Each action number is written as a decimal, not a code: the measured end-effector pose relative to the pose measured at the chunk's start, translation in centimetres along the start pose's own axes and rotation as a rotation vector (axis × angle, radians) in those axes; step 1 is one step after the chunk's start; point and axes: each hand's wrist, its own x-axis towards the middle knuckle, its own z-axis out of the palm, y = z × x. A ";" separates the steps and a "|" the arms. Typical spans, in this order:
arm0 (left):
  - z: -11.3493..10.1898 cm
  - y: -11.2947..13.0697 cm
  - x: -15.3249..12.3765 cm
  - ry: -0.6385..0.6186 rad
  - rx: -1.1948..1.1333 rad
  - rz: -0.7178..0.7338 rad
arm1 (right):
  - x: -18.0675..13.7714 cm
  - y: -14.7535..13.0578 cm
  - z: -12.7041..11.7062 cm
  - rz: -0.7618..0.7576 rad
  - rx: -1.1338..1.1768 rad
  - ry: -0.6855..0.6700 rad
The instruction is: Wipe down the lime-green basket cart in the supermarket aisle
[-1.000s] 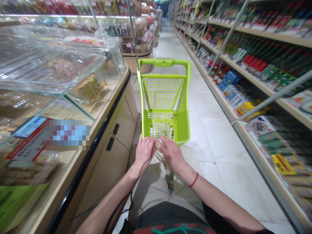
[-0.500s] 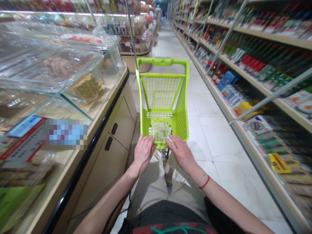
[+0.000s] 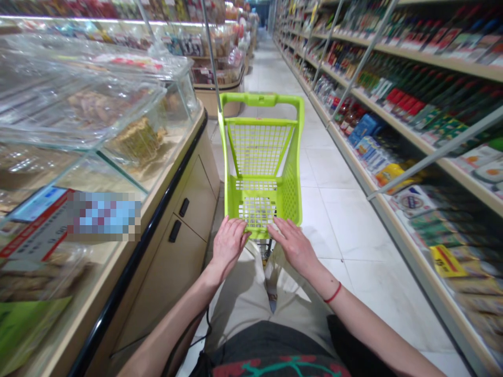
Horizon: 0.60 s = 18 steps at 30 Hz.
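A lime-green plastic shopping cart [image 3: 294,183] stands in front of my legs, its lattice walls and floor showing and nothing lying in its basket. My left hand [image 3: 230,242] grips the near rim at its left part, fingers curled over the edge. Farther right on the same rim, my right hand [image 3: 293,245] has its fingers bent over the edge; a red string bracelet [image 3: 333,293] circles that wrist. The fingertips of both hands are partly hidden by the rim. At the cart's far end rises a looped green handle [image 3: 261,99].
To the left runs a wooden counter [image 3: 184,180] with clear-lidded bins [image 3: 113,110] of packaged food and price signs. Shelves [image 3: 416,115] packed with goods line the right. A white-tiled aisle [image 3: 334,209] stretches ahead between them, past another display [image 3: 218,78].
The view has shifted very slightly. Both hands stay on the cart's near rim, and the cart keeps nearly the same place beside the counter.
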 end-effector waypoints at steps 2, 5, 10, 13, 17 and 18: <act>0.0 0.0 0.0 -0.010 0.000 0.001 | -1.0 1.2 -0.5 0.016 -0.009 0.007; -0.1 0.2 -0.1 -0.018 -0.013 0.013 | -1.6 2.0 -0.7 0.042 -0.013 0.016; 0.1 1.2 -0.3 -0.089 -0.096 0.081 | 0.2 -0.2 0.1 0.069 0.012 0.002; 0.3 1.8 -0.5 -0.099 -0.088 0.077 | 1.9 -2.4 0.9 0.071 0.005 0.019; 0.4 2.0 -0.6 -0.079 -0.086 0.074 | 2.7 -3.5 1.3 0.069 0.009 0.040; 0.4 2.0 -0.6 -0.079 -0.086 0.071 | 2.5 -3.3 1.3 0.065 0.013 0.036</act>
